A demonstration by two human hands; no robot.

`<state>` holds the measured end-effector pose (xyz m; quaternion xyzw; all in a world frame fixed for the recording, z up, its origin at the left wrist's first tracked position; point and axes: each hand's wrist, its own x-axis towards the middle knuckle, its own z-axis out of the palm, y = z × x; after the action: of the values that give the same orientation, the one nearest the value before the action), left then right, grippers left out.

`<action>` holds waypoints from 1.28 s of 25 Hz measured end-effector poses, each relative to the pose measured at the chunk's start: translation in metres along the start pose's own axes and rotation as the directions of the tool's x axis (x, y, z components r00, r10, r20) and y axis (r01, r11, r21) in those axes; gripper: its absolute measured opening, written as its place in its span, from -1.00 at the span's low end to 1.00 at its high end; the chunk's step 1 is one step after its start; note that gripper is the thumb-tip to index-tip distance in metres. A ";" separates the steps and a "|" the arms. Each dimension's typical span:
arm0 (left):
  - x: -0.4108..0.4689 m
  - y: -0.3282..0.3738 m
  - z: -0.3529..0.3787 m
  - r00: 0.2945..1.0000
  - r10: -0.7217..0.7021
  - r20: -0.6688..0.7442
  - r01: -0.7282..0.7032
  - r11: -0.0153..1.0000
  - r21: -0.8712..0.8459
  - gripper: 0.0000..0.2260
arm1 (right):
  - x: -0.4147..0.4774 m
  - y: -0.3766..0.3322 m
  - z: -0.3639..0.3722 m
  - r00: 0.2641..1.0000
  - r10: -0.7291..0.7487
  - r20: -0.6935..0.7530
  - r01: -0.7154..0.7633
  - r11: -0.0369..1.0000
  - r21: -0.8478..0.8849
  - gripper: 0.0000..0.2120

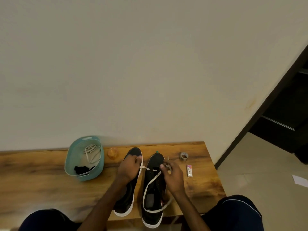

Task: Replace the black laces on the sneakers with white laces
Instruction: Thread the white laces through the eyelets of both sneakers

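Both left hand (129, 167) and right hand (171, 172) fingers (161, 166) tight on white lace (150, 181); sneakers (152, 212) on wooden bench (41, 172) by beige wall (133, 64).

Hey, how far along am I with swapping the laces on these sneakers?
Done: black laces lie in the teal basket, so they look removed. In hand: your left hand and right hand each pinch the white lace, which seems threaded only near the right-hand sneaker toe. Left: the rest of that shoe, then the left-hand sneaker; a second white lace waits in the basket.
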<state>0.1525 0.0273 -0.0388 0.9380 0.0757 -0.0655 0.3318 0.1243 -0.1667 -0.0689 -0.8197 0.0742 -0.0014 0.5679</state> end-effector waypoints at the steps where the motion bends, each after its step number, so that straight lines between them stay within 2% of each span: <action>1: -0.003 0.011 -0.017 0.999 0.016 -0.046 -0.019 0.998 -0.068 -0.68 | 0.003 -0.018 -0.009 0.997 -0.034 -0.065 0.037 0.998 0.043 -0.87; 3: -0.011 0.040 -0.057 0.984 0.076 -0.163 -0.101 0.984 -0.147 -0.70 | 0.008 -0.067 -0.026 0.986 -0.110 -0.124 0.125 0.986 0.114 -0.86; 5: -0.025 0.077 -0.101 0.950 0.159 -0.269 -0.227 0.942 -0.246 -0.69 | 0.008 -0.123 -0.042 0.971 -0.206 -0.118 0.229 0.944 0.239 -0.81; 8: -0.049 0.133 -0.159 0.902 0.189 -0.388 -0.369 0.805 -0.465 -0.70 | -0.001 -0.207 -0.059 0.927 -0.349 -0.134 0.373 0.836 0.402 -0.74; 10: -0.066 0.165 -0.190 0.883 0.218 -0.416 -0.444 0.674 -0.590 -0.72 | -0.011 -0.254 -0.069 0.911 -0.392 -0.128 0.400 0.766 0.504 -0.74; 13: -0.083 0.197 -0.216 0.832 0.300 -0.466 -0.549 0.565 -0.616 -0.79 | -0.027 -0.304 -0.080 0.903 -0.413 -0.120 0.410 0.743 0.530 -0.86; 17: -0.088 0.212 -0.217 0.815 0.144 -0.561 -0.557 0.458 -0.692 -0.91 | -0.039 -0.323 -0.086 0.900 -0.413 -0.140 0.424 0.755 0.500 -0.93; 19: -0.089 0.213 -0.210 0.819 0.086 -0.568 -0.540 0.450 -0.711 -0.90 | -0.041 -0.318 -0.084 0.892 -0.426 -0.153 0.447 0.778 0.441 -0.95; 24: -0.096 0.218 -0.199 0.826 0.071 -0.560 -0.521 0.475 -0.709 -0.93 | -0.037 -0.312 -0.083 0.873 -0.398 -0.281 0.478 0.808 0.344 -0.95; 32: -0.094 0.221 -0.199 0.802 0.109 -0.587 -0.549 0.522 -0.653 -0.93 | -0.030 -0.318 -0.084 0.862 -0.417 -0.286 0.496 0.811 0.312 -0.92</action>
<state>0.1157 -0.0258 0.2664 0.6676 -0.0103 0.2745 0.6920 0.1259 -0.1315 0.2598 -0.6847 -0.0698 -0.2365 0.6858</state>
